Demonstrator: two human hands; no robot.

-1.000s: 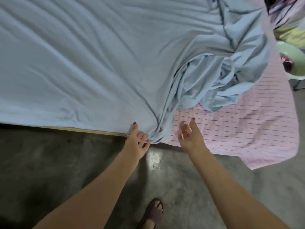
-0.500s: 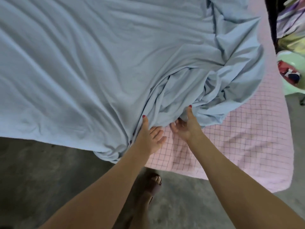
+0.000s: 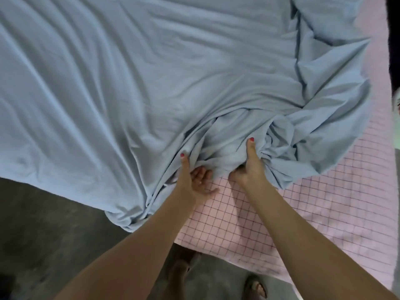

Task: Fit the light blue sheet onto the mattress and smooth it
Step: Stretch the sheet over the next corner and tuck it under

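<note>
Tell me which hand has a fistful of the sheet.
The right hand: it grips bunched sheet; the left hand has fingers spread on the pink mattress.

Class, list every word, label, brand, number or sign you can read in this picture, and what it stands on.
None to read. The light blue sheet is plain; the pink mattress cover bears only a dark line grid. The sliver at the right edge is too blurred.

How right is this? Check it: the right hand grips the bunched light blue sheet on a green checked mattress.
No: the mattress is pink checked, not green, per the head view. The right hand does grip the bunched light blue sheet.
</note>
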